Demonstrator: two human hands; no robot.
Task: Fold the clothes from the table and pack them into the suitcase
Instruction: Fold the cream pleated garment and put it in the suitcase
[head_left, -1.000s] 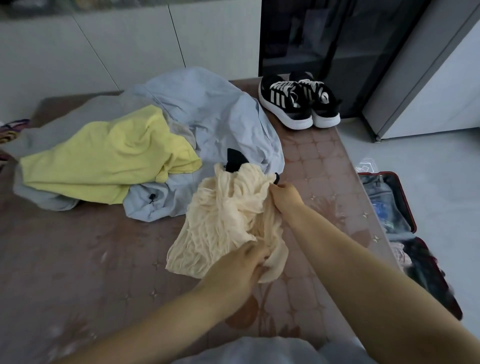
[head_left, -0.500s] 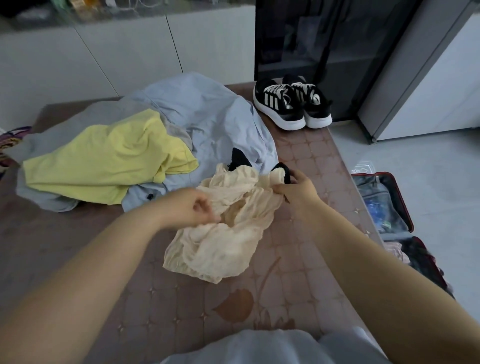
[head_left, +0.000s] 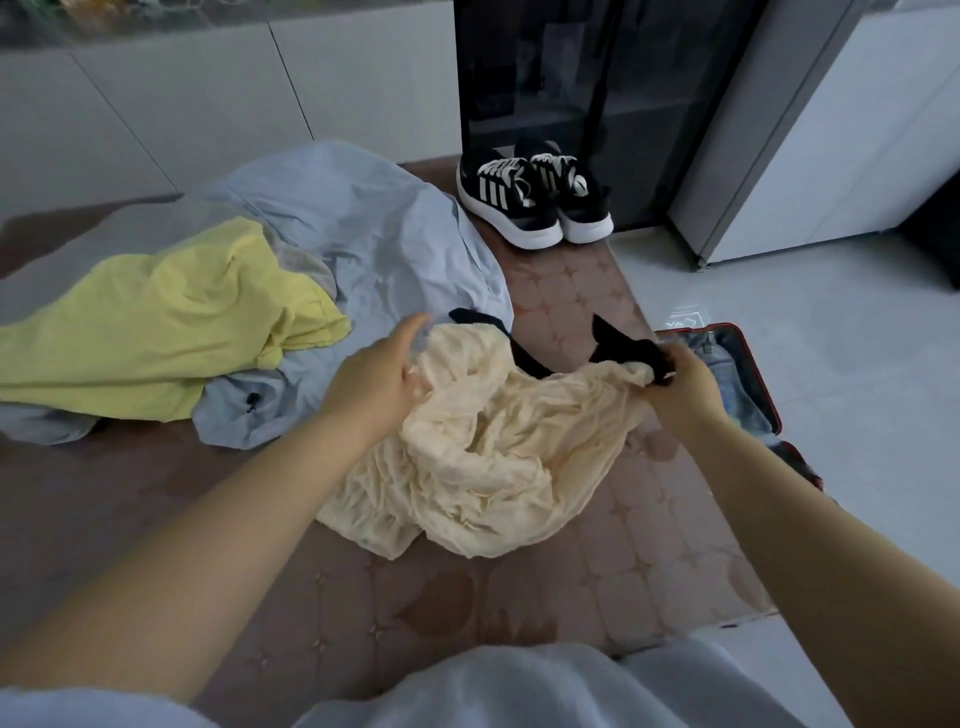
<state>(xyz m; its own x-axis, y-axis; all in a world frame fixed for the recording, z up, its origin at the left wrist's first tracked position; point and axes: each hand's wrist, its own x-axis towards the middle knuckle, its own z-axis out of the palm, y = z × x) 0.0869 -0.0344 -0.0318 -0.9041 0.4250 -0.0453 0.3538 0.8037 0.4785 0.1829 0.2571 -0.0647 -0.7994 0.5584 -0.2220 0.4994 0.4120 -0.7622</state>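
A crumpled cream garment (head_left: 488, 457) with black trim lies on the brown patterned table (head_left: 623, 545). My right hand (head_left: 685, 379) pinches its black-trimmed corner and holds it out over the table's right edge. My left hand (head_left: 379, 379) hovers over the garment's upper left part, fingers spread and relaxed, holding nothing. A yellow garment (head_left: 171, 322) lies on a pale blue garment (head_left: 363, 234) at the table's left and back. The red-rimmed suitcase (head_left: 748, 364) stands open on the floor to the right, with folded items inside.
A pair of black and white sneakers (head_left: 535, 202) stands at the table's far right corner. Behind them is a dark glass cabinet (head_left: 571, 78), with white cupboards to the left and a grey unit (head_left: 810, 130) on the right. Pale floor surrounds the suitcase.
My right hand has pulled the black-trimmed corner to the right, spreading the cream garment. My left hand let go of the cloth and opened above it.
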